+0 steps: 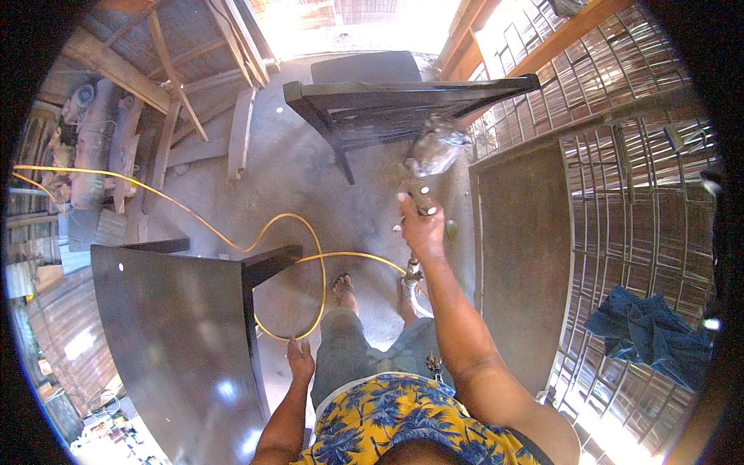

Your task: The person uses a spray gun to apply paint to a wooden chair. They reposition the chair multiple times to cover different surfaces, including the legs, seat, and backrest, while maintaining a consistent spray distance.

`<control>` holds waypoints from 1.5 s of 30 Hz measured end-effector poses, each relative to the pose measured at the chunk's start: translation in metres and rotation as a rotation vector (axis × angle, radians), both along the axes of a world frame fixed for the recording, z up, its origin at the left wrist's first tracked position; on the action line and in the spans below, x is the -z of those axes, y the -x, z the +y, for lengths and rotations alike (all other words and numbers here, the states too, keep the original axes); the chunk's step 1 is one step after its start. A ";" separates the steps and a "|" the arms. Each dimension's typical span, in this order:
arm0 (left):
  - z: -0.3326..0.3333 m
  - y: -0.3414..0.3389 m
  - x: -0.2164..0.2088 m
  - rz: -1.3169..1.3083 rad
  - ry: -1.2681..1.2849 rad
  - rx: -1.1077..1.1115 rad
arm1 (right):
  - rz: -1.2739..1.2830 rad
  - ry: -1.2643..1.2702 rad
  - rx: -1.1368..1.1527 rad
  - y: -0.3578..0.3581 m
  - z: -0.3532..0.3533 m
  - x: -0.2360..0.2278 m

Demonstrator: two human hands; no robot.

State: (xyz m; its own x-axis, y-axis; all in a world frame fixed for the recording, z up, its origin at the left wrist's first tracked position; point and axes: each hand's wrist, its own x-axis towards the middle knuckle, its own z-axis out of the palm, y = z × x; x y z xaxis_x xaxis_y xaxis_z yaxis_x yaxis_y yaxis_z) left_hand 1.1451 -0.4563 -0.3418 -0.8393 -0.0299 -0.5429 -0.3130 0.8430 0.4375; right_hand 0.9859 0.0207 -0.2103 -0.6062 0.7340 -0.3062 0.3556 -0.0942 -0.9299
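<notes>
- Gripping the spray gun (424,198), the right hand (422,232) has its fingers clamped around the handle, out ahead of the body!
- Up at the front of the gun, the silver cup (435,151) is a blur, overlapping the black legged frame (314,93) in view; whether they touch, I cannot tell.
- Down below, the left hand (301,363) is right at the yellow hose (323,283); whether those fingers close on it, I cannot tell.
- Over on the left stands a glossy dark panel (178,333), and blue cloth (647,329) hangs far right.
</notes>
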 end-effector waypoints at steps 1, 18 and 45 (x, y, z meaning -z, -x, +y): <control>0.000 -0.001 0.000 0.004 0.017 0.014 | 0.032 -0.038 0.055 0.001 0.007 0.003; -0.004 0.006 -0.010 -0.039 0.034 0.064 | 0.074 -0.020 0.268 -0.032 0.085 0.016; -0.015 0.003 -0.003 -0.070 0.043 0.062 | -0.100 -0.367 0.254 -0.027 0.082 0.071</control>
